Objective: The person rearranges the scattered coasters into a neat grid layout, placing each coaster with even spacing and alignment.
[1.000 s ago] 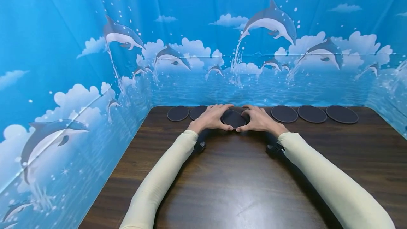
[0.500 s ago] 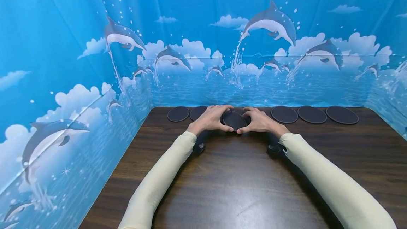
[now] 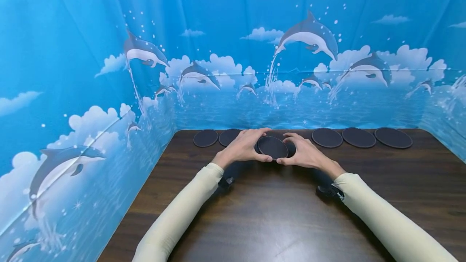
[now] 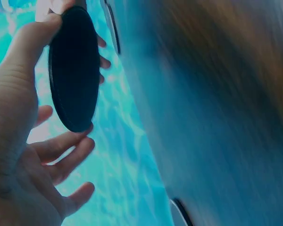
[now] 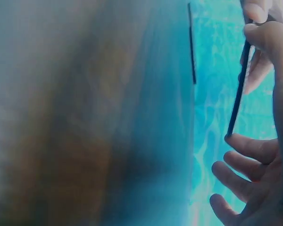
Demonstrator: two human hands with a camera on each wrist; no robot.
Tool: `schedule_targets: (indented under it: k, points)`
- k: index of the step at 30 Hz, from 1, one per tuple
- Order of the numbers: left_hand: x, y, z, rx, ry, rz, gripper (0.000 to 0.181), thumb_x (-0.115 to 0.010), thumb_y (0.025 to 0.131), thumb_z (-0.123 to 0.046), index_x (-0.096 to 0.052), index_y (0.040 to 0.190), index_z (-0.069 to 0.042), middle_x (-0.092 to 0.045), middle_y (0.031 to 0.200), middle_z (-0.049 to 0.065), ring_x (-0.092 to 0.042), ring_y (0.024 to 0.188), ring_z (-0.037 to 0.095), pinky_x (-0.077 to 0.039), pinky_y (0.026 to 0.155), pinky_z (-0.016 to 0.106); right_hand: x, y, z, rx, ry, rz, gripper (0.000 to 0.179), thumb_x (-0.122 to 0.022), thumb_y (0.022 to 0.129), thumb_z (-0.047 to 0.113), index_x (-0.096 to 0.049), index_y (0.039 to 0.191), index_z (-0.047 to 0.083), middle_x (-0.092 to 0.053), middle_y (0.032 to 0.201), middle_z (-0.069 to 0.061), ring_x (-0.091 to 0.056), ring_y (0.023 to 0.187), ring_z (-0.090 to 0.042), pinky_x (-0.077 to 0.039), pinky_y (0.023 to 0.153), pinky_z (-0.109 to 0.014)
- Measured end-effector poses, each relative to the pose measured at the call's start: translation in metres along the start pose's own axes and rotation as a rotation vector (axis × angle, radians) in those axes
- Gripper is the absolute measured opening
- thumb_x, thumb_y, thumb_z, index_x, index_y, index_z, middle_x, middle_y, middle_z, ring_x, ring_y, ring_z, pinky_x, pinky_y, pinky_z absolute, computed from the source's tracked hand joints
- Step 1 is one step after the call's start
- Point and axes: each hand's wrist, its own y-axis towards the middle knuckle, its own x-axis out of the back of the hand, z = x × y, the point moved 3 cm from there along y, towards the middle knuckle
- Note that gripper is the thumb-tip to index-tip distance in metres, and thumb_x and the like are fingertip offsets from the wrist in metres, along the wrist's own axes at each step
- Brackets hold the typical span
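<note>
The left sleeve (image 3: 180, 213) and right sleeve (image 3: 389, 217) are pale yellow, snug (a bit wrinkled, I notice). Beneath their ends show a black left camera (image 3: 226, 182) and right camera (image 3: 325, 191); left hand (image 3: 245, 146) and right hand (image 3: 307, 155) are bare.

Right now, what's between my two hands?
The head view shows a dark round disc, held at its edge by the left hand and right hand. What the dark patch beside it is, I can't tell.
</note>
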Motion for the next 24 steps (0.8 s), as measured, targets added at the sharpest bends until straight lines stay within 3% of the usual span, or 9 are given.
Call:
schedule_targets:
  k: [9,14,18,24]
  points:
    - [0.002,-0.006,-0.03,-0.053,0.008,0.019,0.102,-0.071,0.081,-0.073,-0.031,0.16,-0.023,-0.056,0.141,0.002,-0.045,0.132,0.019,-0.03,0.112,0.054,0.017,-0.031,0.006,0.058,-0.04,-0.056,0.082,-0.082,0.075,0.062,-0.066,0.13,0.003,-0.047,0.149,-0.017,-0.048,0.131,-0.042,-0.03,0.104,-0.071]
    - [0.002,-0.017,-0.032,-0.103,-0.043,0.065,0.102,-0.076,0.079,-0.069,-0.033,0.159,-0.024,-0.058,0.134,-0.002,-0.049,0.122,0.016,-0.037,0.105,0.05,0.018,-0.042,0.013,0.095,-0.054,-0.038,0.084,-0.081,0.072,0.067,-0.068,0.128,0.006,-0.05,0.147,-0.015,-0.048,0.131,-0.04,-0.033,0.102,-0.07]
    - [-0.001,-0.023,-0.032,-0.15,-0.06,0.107,0.099,-0.076,0.08,-0.068,-0.035,0.158,-0.022,-0.058,0.132,-0.003,-0.051,0.12,0.016,-0.037,0.106,0.047,0.017,-0.05,0.019,0.105,-0.073,-0.026,0.09,-0.08,0.07,0.071,-0.067,0.131,0.006,-0.055,0.142,-0.014,-0.049,0.129,-0.039,-0.035,0.1,-0.069]
    - [-0.007,-0.033,-0.032,-0.143,-0.039,0.131,0.101,-0.075,0.078,-0.072,-0.04,0.155,-0.017,-0.058,0.127,-0.007,-0.05,0.12,0.015,-0.032,0.11,0.046,0.01,-0.055,0.029,0.112,-0.079,0.002,0.087,-0.079,0.07,0.074,-0.069,0.126,0.009,-0.055,0.142,-0.011,-0.051,0.125,-0.037,-0.038,0.098,-0.066]
